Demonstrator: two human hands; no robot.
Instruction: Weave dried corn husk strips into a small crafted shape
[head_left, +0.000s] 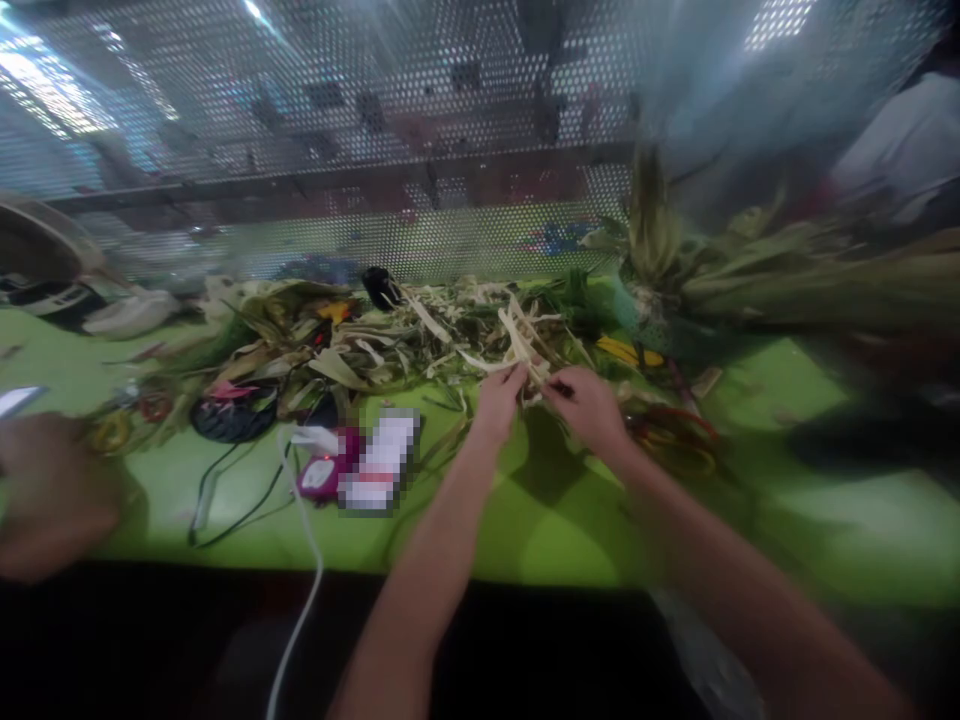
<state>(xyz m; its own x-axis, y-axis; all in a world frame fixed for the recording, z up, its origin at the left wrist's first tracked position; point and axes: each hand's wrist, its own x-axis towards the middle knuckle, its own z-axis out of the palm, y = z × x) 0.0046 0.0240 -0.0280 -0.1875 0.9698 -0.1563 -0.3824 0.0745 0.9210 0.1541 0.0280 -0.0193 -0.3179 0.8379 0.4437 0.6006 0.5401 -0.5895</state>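
Both my hands meet over a green table, at a bundle of pale dried leaf strips. My left hand pinches the lower ends of the strips with closed fingers. My right hand is closed beside it on the same strips, and something small and dark shows at its fingertips. A heap of green and tan leaves and husks spreads behind the hands.
A pink device with a white cable and black wires lies at front left. Another person's blurred hand is at the far left. Large leaf bundles fill the right. Red and yellow bands lie near my right wrist. A perforated metal screen stands behind.
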